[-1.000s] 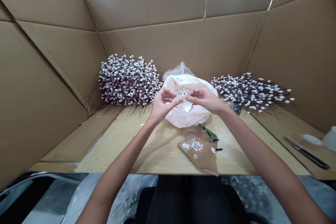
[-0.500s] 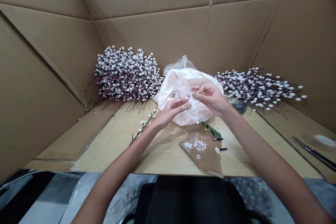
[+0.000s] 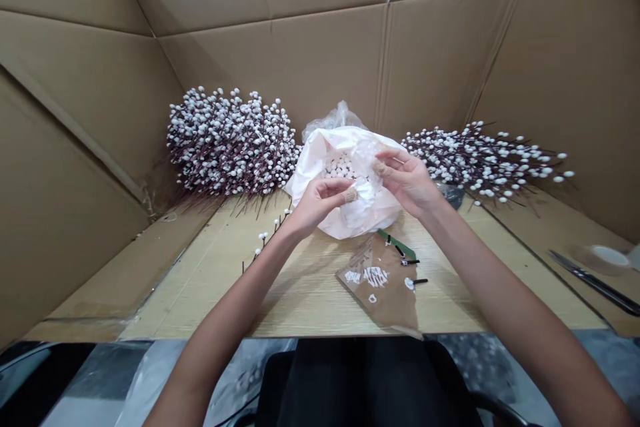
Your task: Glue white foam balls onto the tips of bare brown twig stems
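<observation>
A white plastic bag (image 3: 350,217) sits at the middle of the table and shows small white beads (image 3: 343,165) through its mouth. My left hand (image 3: 317,203) is closed at the bag's near rim, its tape-wrapped thumb tip pressed to the plastic. My right hand (image 3: 410,181) pinches the bag's right rim with a taped fingertip. A thin twig with white berries (image 3: 263,240) lies under my left wrist; I cannot tell whether the hand holds it.
Heaps of white-berried branches lie at the back left (image 3: 230,143) and back right (image 3: 483,160). Cardboard walls (image 3: 75,113) enclose the wooden table (image 3: 300,287). A brown card with white dabs (image 3: 383,283) lies in front; a dark blade (image 3: 595,280) and a tape roll (image 3: 605,257) lie at the right.
Both hands moved from a raised pinch in front of the bag down onto its rim, and the mouth now shows the beads. The berry twig appeared below my left wrist.
</observation>
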Tool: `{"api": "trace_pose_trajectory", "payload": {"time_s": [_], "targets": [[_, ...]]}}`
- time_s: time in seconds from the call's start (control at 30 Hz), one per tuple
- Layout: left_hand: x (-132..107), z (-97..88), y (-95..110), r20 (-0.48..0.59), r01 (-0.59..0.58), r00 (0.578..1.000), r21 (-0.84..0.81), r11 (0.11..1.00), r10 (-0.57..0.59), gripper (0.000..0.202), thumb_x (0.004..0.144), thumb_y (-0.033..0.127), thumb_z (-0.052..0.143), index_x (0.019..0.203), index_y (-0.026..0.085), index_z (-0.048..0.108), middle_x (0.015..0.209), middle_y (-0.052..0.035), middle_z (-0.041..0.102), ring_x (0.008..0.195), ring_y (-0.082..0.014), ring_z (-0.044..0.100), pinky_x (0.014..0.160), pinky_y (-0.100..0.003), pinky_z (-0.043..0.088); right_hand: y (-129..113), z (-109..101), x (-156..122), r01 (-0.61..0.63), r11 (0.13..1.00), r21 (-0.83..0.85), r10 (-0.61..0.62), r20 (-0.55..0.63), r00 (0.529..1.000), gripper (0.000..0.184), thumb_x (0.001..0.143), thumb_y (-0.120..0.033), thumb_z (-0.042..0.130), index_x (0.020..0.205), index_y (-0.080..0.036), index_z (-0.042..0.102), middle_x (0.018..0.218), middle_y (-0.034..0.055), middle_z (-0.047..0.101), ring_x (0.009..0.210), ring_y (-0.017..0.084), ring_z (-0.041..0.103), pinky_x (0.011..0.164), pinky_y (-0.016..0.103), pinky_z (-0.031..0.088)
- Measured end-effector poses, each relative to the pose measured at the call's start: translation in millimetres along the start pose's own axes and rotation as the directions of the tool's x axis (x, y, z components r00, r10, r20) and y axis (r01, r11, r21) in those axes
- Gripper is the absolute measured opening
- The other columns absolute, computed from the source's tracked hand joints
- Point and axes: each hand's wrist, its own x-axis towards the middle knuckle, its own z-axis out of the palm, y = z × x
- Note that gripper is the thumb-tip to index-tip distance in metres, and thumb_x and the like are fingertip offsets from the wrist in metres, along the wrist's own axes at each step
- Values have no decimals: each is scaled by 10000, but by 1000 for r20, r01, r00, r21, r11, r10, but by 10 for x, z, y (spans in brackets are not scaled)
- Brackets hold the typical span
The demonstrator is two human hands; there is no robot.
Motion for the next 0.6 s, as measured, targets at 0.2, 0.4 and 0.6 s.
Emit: {"api": "trace_pose_trajectory", "payload": {"time_s": [0.2, 0.4, 0.6], "targets": [[-14, -92, -6, -101, 73, 991, -158, 985, -90, 211, 602, 218, 783, 793, 181, 699, 785, 0, 678, 710, -103, 611, 671, -222, 491, 7, -42, 18, 77, 996, 38, -72, -117, 991, 435, 612, -304, 785, 980, -304, 554, 948, 2, 617, 841, 164, 588, 726, 307, 520], [-14, -152, -11, -139, 67, 985, -249, 966, -104, 263, 600, 217, 796, 814, 191, 645, 788, 6, 655, 705, -100, 607, 617, -200, 479, 11, -63, 25, -18, 999, 36, 18, -12, 1000, 333, 701, -291, 721, 1010, -317, 596, 966, 0, 645, 845, 177, 600, 757, 353, 524], [-38, -132, 33, -123, 46, 989, -271, 961, -82, 315, 579, 228, 831, 806, 171, 620, 794, 6, 678, 688, -90, 620, 624, -192, 488, -71, 20, -71, -82, 996, -23, 85, 227, 970, 383, 696, -376, 773, 1035, -241, 657, 1128, 46, 631, 925, 195, 608, 745, 341, 551]]}}
